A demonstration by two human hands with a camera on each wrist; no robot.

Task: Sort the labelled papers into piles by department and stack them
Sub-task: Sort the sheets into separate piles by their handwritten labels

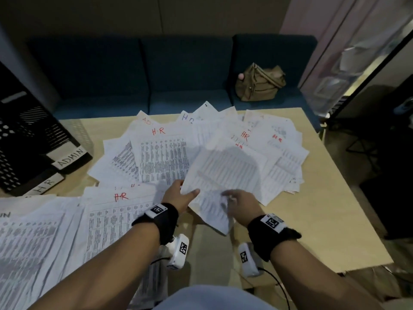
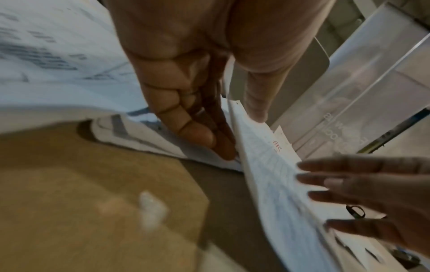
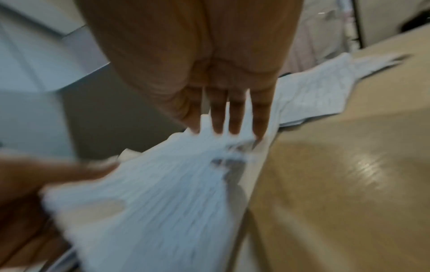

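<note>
Printed sheets marked in red lie fanned over the wooden table [image 1: 317,220]; one HR sheet [image 1: 161,153] tops the spread. My left hand [image 1: 188,192] pinches a lifted sheaf of papers [image 1: 223,175] at its near-left edge, thumb on top and fingers beneath. In the left wrist view my left hand [image 2: 237,132] shows the same pinch, and the sheaf [image 2: 274,176] carries a red HR mark. My right hand [image 1: 231,195] rests straight, spread fingers on the sheaf's near end; the fingertips [image 3: 230,128] touch the blurred paper [image 3: 163,202].
Black mesh trays [image 1: 24,139] at the left carry the labels ADMIN [image 1: 70,157] and HR [image 1: 44,184]. An HR pile [image 1: 118,215] and an ADMIN pile [image 1: 29,242] lie near left. A khaki bag [image 1: 259,83] sits on the blue sofa [image 1: 178,74] behind.
</note>
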